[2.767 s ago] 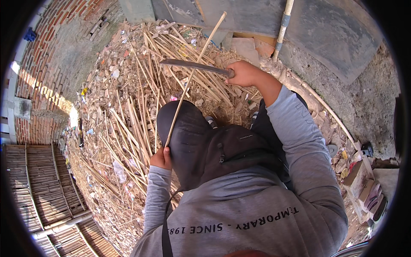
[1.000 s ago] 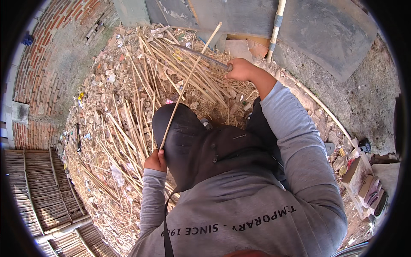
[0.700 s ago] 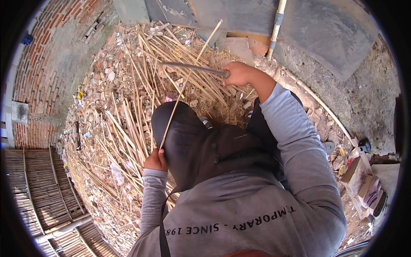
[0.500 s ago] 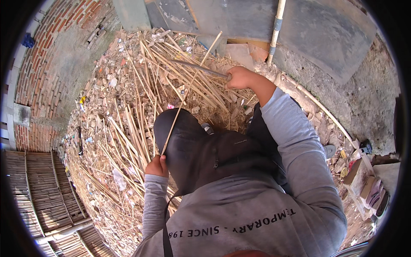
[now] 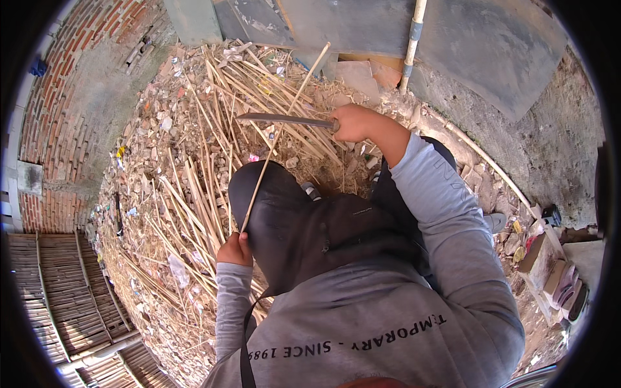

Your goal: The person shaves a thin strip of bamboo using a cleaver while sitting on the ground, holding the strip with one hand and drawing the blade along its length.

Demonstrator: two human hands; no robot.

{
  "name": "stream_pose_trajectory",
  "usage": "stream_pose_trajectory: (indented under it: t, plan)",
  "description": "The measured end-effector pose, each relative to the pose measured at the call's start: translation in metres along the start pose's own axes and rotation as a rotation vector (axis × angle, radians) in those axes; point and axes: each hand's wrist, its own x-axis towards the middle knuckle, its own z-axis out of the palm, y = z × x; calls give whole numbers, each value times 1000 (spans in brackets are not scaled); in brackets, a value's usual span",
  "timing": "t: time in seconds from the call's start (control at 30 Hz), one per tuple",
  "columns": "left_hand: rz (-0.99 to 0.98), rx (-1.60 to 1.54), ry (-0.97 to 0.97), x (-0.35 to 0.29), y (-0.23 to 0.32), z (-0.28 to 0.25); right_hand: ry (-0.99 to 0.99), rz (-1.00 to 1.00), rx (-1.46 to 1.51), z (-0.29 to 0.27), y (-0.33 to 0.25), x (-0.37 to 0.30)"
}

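Note:
My left hand (image 5: 235, 249) is closed round the lower end of a long, thin bamboo strip (image 5: 261, 176), beside my left knee. The strip slants up and away to the right, passing over the dark-clad knee. In my right hand (image 5: 353, 123) is the handle of a machete (image 5: 288, 119), its long dark blade pointing left. The blade lies across the upper part of the strip; whether it touches is hard to tell. Beyond and under the blade, a pile of cut bamboo strips (image 5: 310, 139) lies on the ground, with more bamboo strips (image 5: 202, 200) left of my knee.
Rubble and litter cover the ground (image 5: 145, 187). A brick wall (image 5: 61, 110) rises at the left, above a slatted bamboo panel (image 5: 61, 291). Grey panels (image 5: 362, 29) and a white pipe (image 5: 416, 39) stand at the far side. A box (image 5: 542, 262) sits at the right.
My right hand has come slightly nearer and left, and the machete blade has swung lower, now nearly level. The left hand still grips the strip, shifted only a little.

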Motion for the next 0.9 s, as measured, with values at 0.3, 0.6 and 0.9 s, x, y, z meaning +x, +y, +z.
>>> stream_pose_trajectory:
  t: [0.3,0.6,0.9]
  plan:
    - [28,-30,19,5,2,2,43,77,57,-17,20,-1]
    - [18,-30,-6,3,2,-1,-103,-45,-10,-5,-12,-11]
    - [19,-21,15,2,-1,3,-87,189,233,-32,7,-13]
